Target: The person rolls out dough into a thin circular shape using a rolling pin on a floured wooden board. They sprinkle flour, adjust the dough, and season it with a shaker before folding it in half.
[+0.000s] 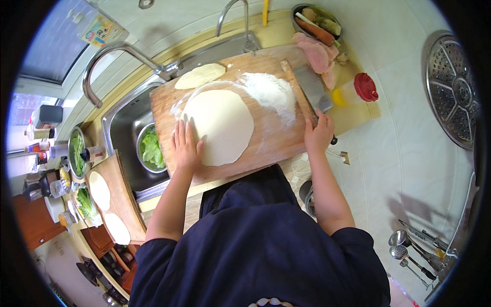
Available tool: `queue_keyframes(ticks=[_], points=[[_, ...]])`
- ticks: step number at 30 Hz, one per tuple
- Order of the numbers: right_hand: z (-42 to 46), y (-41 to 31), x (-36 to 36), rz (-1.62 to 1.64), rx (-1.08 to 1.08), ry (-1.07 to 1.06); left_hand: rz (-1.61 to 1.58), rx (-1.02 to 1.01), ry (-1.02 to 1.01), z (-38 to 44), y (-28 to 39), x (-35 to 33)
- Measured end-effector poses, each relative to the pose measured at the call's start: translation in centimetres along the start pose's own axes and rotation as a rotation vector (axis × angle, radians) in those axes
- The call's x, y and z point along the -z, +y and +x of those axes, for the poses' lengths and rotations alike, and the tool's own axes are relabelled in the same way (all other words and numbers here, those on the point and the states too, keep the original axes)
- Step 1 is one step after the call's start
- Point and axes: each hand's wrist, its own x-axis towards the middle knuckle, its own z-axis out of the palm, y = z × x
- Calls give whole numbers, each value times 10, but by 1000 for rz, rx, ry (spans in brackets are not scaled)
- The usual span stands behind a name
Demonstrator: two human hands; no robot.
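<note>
A wide, thin round of dough (222, 126) lies on a floured wooden board (268, 142) before me. My left hand (185, 144) rests flat at the dough's left edge, fingers spread, holding nothing. At the board's right side, my right hand (321, 132) has thumb and fingers about the near end of a wooden rolling pin (297, 90). Beside the pin lies a cleaver (312, 86); my right hand partly hides its handle. White flour (270, 94) is heaped left of the pin. A smaller flat piece of dough (201, 76) sits at the board's far edge.
The board lies across a steel sink (132, 111) with a curved faucet (111, 48). A bowl of lettuce (151, 149) stands in the sink. Raw meat (314, 53), a vegetable bowl (318, 25) and a red-lidded oil container (355, 92) are right. Another board (122, 199) bears dough rounds.
</note>
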Motion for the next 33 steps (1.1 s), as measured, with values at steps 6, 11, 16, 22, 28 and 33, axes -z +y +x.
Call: queue_keyframes(ticks=[6, 11, 16, 22, 28, 33], points=[[81, 51, -4, 458, -370, 295, -102, 38, 76, -26, 24, -8], [128, 97, -35, 694, -234, 354, -180, 75, 178, -33, 15, -15], [137, 79, -14, 486, -125, 322, -219, 261, 300, -34, 16, -14], [99, -26, 44, 393, 305, -117, -445, 297, 501, -26, 7, -12], [61, -108, 36, 223, 715, -447, -438, 463, 311, -16, -4, 9], [47, -145, 28, 92, 834, -519, -479, 552, 148, 2, -12, 24]])
